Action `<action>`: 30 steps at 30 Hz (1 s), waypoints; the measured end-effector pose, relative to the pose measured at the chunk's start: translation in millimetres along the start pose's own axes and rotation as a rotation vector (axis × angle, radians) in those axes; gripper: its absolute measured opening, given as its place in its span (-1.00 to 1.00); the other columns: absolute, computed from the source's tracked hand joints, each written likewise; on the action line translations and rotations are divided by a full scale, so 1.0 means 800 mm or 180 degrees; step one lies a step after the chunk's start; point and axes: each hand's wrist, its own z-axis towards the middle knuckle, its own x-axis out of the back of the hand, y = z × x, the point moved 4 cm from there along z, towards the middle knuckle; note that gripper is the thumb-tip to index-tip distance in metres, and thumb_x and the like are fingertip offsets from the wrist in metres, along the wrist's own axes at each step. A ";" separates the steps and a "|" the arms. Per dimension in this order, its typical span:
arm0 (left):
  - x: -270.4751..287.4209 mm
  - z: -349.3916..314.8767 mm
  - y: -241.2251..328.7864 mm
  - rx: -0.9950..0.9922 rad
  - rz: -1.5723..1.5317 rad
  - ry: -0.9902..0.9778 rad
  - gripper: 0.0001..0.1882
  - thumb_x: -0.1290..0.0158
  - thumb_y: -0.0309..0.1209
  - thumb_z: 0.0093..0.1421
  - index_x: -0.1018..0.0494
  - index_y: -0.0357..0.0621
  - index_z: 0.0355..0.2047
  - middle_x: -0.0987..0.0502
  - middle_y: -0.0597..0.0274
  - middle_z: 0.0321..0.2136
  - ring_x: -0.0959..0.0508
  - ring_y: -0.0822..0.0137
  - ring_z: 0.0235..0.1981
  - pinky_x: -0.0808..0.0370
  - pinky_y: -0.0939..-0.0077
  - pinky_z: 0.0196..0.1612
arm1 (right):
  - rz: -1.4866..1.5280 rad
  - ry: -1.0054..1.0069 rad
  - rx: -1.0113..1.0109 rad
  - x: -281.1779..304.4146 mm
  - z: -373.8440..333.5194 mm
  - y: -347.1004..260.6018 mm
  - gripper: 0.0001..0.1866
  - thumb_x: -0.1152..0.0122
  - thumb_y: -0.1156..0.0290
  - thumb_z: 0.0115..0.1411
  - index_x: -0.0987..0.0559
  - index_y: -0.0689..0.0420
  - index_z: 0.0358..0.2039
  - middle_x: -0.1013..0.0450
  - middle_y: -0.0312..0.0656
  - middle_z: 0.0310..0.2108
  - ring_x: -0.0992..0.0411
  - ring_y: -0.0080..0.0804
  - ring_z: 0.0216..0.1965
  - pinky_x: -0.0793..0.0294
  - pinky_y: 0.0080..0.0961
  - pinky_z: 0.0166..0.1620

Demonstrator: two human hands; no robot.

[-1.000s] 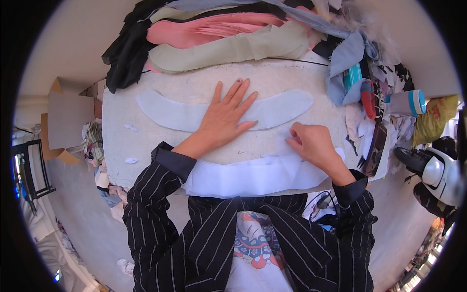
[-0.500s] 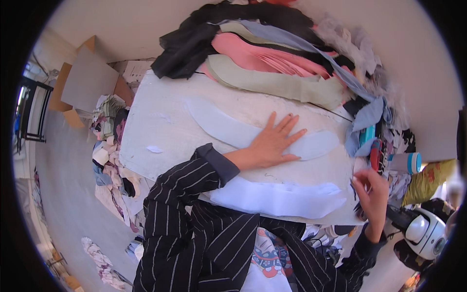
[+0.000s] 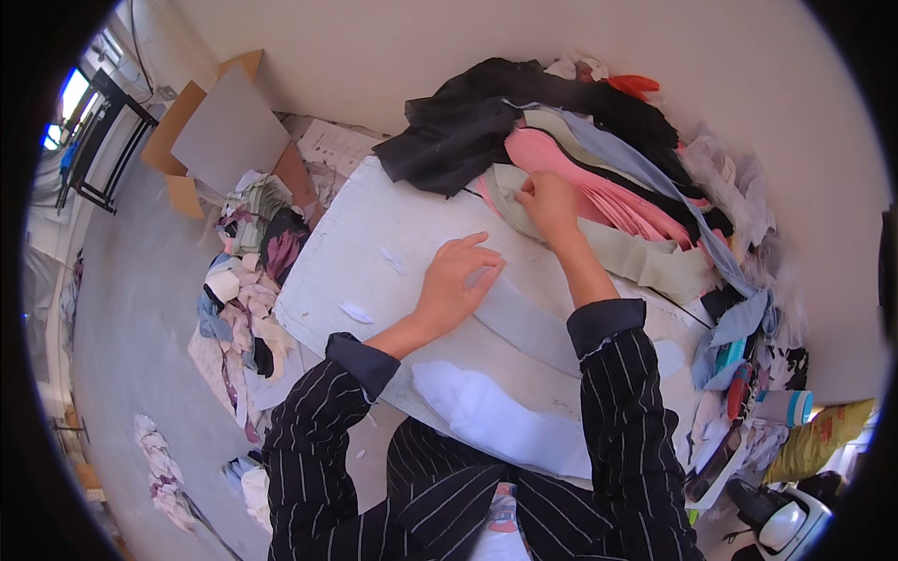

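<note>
Gap between left hand [image 3: 456, 285] and green fabric [image 3: 645, 260]

The person wears a black woven jacket with thin pale-grey pinstripes [image 3: 449, 505], its front filling the lower middle of the frame. The left sleeve [image 3: 313, 439], at lower left of centre, and the right sleeve [image 3: 629, 421], at lower right of centre, carry the stripes lengthwise and crease into loose folds. Each ends in a wide, plain, dark charcoal turned-back cuff [image 3: 363, 363]. A white shirt with a coloured print [image 3: 502, 533] shows at the bottom edge. The left hand [image 3: 454, 285] and right hand [image 3: 552, 208] are bare.
</note>
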 end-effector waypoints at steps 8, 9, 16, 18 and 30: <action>0.005 0.039 -0.052 0.1736 -0.1831 0.0486 -0.65 -0.05 -0.25 0.33 -0.51 -0.21 0.00 -0.61 0.24 -0.20 -0.53 0.42 -0.14 -0.42 0.53 -0.07 | 0.0631 0.0438 0.0112 0.034 -0.014 -0.014 -0.91 -0.26 0.43 0.05 -0.63 0.16 -0.43 -0.54 -0.09 -0.41 -0.50 -0.07 -0.36 -0.46 -0.24 -0.29; -0.001 0.047 -0.051 0.2001 -0.2039 0.0490 -0.63 -0.05 -0.21 0.33 -0.50 -0.19 0.02 -0.61 0.25 -0.21 -0.53 0.43 -0.18 -0.42 0.55 -0.10 | 0.0661 0.0506 0.0216 0.045 -0.015 -0.022 -0.92 -0.26 0.43 0.06 -0.63 0.15 -0.43 -0.54 -0.10 -0.41 -0.50 -0.08 -0.36 -0.45 -0.26 -0.29; -0.028 0.098 -0.049 0.1933 -0.2567 0.0465 -0.66 -0.10 -0.17 0.30 -0.55 -0.14 -0.08 -0.59 0.39 -0.32 -0.50 0.57 -0.35 -0.40 0.61 -0.32 | 0.0180 0.0210 0.1202 0.096 -0.041 -0.085 -0.76 -0.30 0.36 0.04 -0.62 0.07 -0.23 -0.54 -0.18 -0.27 -0.50 -0.09 -0.24 -0.48 -0.32 -0.19; -0.025 0.106 -0.035 0.1423 -0.2510 0.0530 -0.70 -0.12 -0.20 0.29 -0.56 -0.15 -0.13 -0.59 0.41 -0.35 -0.49 0.59 -0.39 -0.40 0.63 -0.36 | 0.0897 0.0477 0.1259 0.106 -0.031 -0.082 -0.59 -0.33 0.30 0.02 -0.58 0.06 -0.08 -0.54 -0.14 -0.18 -0.50 -0.10 -0.16 -0.48 -0.32 -0.11; -0.014 0.075 0.031 0.1436 -0.2953 0.0240 -0.80 -0.13 -0.35 0.27 -0.53 -0.25 -0.22 -0.59 0.30 -0.44 -0.47 0.57 -0.57 -0.35 0.64 -0.60 | 0.1251 -0.1022 -0.1224 0.342 -0.216 0.064 -0.46 -0.40 0.45 -0.10 -0.52 0.13 -0.02 -0.08 -0.54 -0.54 -0.02 -0.74 -0.52 0.03 -0.70 -0.48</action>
